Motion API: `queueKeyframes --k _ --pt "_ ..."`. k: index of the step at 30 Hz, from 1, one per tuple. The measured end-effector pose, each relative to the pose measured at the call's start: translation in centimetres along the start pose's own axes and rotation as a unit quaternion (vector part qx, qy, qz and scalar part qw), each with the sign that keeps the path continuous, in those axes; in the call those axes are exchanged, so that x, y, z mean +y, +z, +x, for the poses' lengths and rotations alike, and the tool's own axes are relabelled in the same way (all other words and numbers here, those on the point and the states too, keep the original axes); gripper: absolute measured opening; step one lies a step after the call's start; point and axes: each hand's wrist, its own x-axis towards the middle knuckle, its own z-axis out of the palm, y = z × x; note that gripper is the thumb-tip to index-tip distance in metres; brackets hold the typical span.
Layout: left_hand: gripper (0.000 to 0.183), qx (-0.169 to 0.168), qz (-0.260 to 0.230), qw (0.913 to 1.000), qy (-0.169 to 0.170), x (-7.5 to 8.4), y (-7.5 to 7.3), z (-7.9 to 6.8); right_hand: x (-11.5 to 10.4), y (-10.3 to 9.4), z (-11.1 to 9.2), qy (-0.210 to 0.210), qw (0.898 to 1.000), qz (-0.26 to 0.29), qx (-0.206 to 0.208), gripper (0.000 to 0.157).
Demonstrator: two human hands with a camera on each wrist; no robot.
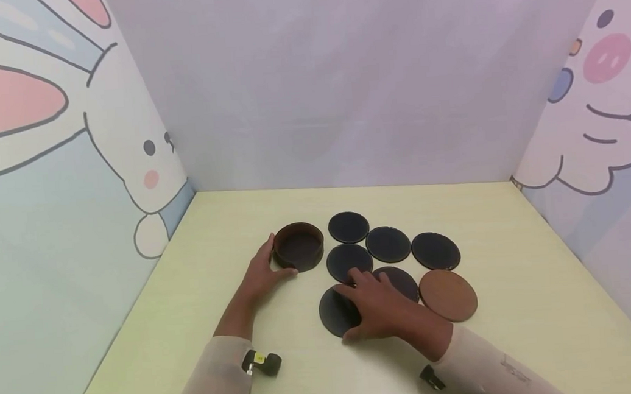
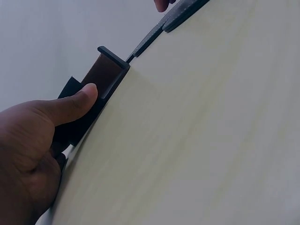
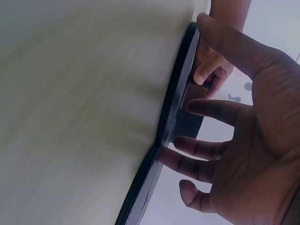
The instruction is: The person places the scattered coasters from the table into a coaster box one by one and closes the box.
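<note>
At the left, my left hand (image 1: 260, 277) grips a round coaster holder (image 1: 299, 247), dark outside and brown inside, which stands on the table. In the left wrist view the thumb (image 2: 77, 103) lies against the holder's side beside a cut-out. My right hand (image 1: 381, 308) is spread low over the nearest black round coaster (image 1: 335, 314), which lies flat. Its thumb is at the near edge and its other fingers reach over the far side. In the right wrist view the fingers (image 3: 215, 110) stand apart; the thumb tip is by the coaster's rim.
More black coasters (image 1: 388, 244) lie in loose rows behind and beside my right hand. A brown coaster (image 1: 447, 294) lies at the right of the group. The pale table (image 1: 523, 341) meets walls with cartoon animals left and right, and a plain wall (image 1: 330, 98) behind.
</note>
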Motion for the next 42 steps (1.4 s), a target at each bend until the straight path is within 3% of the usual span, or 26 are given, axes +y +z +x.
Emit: queueKeyframes --k 20,42 --pt "0.12 0.0 0.002 1.0 -0.007 -0.01 -0.15 0.01 -0.57 0.06 0.36 0.012 0.998 0.04 -0.038 0.093" --pt "0.121 -0.004 0.002 0.9999 -0.013 0.09 -0.13 -0.09 -0.5 0.38 0.56 -0.01 0.999 -0.035 0.003 0.088"
